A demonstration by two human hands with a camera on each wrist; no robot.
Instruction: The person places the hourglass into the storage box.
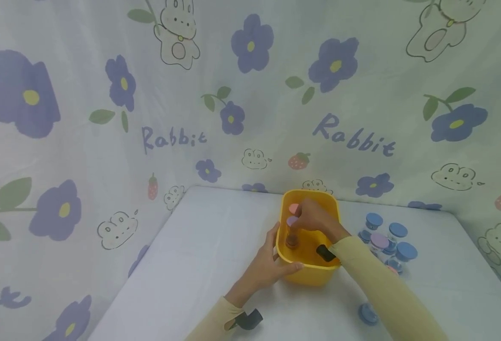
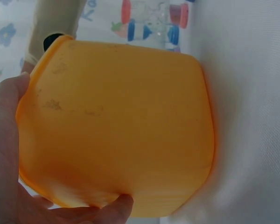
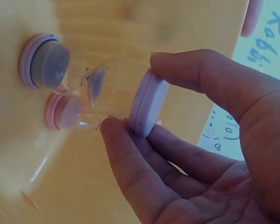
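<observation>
Inside a yellow bin (image 1: 307, 276) my right hand (image 1: 316, 217) pinches the purple cap of an hourglass (image 3: 148, 103), thumb on one side and fingers on the other. The glass stands upright near the bin's left wall, its lower end close over the floor. Just behind it is a pink-capped hourglass (image 1: 294, 208), partly hidden by the right hand; its pink end (image 3: 64, 112) also shows in the right wrist view. My left hand (image 1: 262, 269) grips the bin from the left front, thumb at the front rim and fingers along the outer left wall (image 2: 116, 116).
Right of the bin, several hourglasses stand close together, with blue caps (image 1: 398, 229) and a purple cap (image 1: 379, 240); a pink one is mostly hidden by the right sleeve. Another blue cap (image 1: 368, 314) lies nearer the front. A printed curtain (image 1: 250, 94) hangs behind the white table (image 1: 199, 237).
</observation>
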